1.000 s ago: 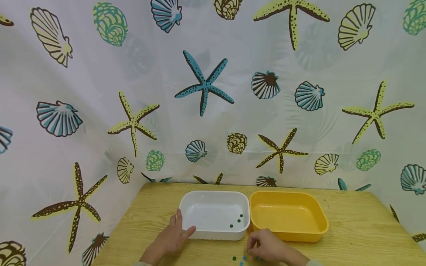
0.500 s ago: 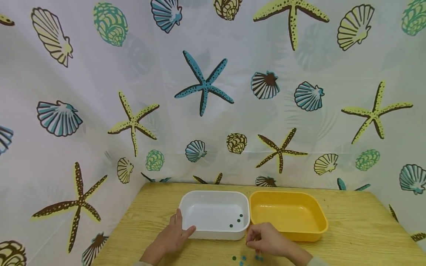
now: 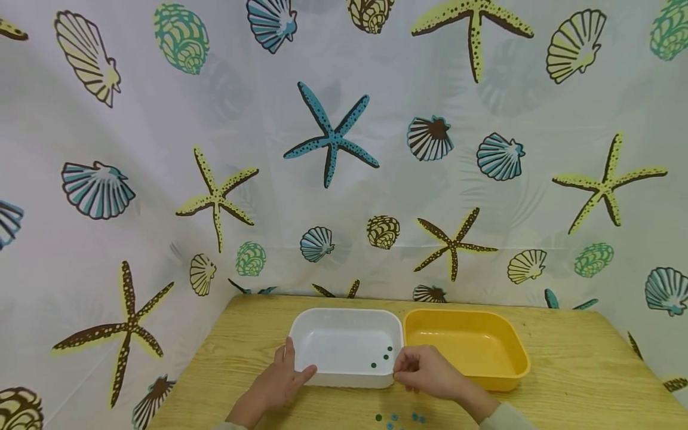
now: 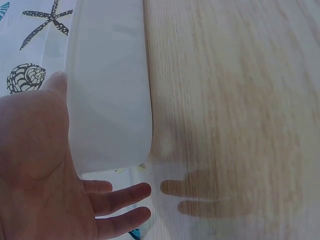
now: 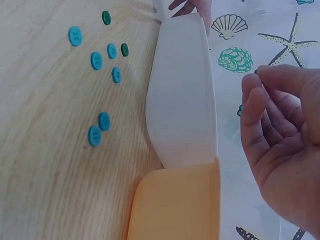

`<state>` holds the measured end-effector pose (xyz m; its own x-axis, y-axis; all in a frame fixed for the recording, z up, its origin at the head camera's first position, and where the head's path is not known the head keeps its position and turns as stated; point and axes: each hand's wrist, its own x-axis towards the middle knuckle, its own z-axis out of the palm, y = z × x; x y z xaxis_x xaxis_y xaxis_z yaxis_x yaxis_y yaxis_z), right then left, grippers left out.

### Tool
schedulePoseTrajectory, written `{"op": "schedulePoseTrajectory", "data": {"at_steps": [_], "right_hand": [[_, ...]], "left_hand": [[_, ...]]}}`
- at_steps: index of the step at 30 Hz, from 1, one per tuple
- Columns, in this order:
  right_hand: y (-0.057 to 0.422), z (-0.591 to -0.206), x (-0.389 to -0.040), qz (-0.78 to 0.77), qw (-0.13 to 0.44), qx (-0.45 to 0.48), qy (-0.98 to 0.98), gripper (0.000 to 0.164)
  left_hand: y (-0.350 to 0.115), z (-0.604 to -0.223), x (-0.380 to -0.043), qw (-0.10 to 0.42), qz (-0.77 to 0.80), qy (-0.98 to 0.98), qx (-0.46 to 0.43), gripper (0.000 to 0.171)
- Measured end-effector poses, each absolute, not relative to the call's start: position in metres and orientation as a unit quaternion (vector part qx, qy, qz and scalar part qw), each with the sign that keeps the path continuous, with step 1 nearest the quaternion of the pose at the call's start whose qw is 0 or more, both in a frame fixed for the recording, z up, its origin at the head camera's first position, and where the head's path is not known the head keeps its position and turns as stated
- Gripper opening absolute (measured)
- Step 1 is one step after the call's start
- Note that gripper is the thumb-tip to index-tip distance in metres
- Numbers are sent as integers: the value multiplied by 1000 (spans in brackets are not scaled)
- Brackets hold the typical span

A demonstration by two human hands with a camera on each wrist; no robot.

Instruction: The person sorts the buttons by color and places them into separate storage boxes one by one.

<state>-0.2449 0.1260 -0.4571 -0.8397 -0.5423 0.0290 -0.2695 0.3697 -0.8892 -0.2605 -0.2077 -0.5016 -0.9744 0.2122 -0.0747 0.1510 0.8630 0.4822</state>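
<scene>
My right hand is over the front right corner of the white tub, close to the yellow tub. Thumb and forefinger pinch a small button; only its dark edge shows. Inside the white tub lie 3 dark green buttons, near its right end. My left hand rests against that tub's front left corner, its fingers extended. In the left wrist view the thumb lies along the rim, with the other fingers around the end wall.
The yellow tub stands against the white tub's right side. On the wooden table in front lie several blue buttons and 2 green buttons. A shell-and-starfish curtain hangs behind and at both sides.
My right hand has risen from the loose buttons, moving forward to the white tub's front right corner with the pinched button. The left hand stays where it was.
</scene>
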Motion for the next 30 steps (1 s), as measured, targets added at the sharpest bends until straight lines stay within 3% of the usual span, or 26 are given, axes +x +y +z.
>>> {"op": "schedulePoseTrajectory", "data": {"at_steps": [30], "right_hand": [[113, -465, -279, -480, 96, -235, 840, 4]], "left_hand": [[-207, -504, -263, 63, 246, 963, 88, 96]]}}
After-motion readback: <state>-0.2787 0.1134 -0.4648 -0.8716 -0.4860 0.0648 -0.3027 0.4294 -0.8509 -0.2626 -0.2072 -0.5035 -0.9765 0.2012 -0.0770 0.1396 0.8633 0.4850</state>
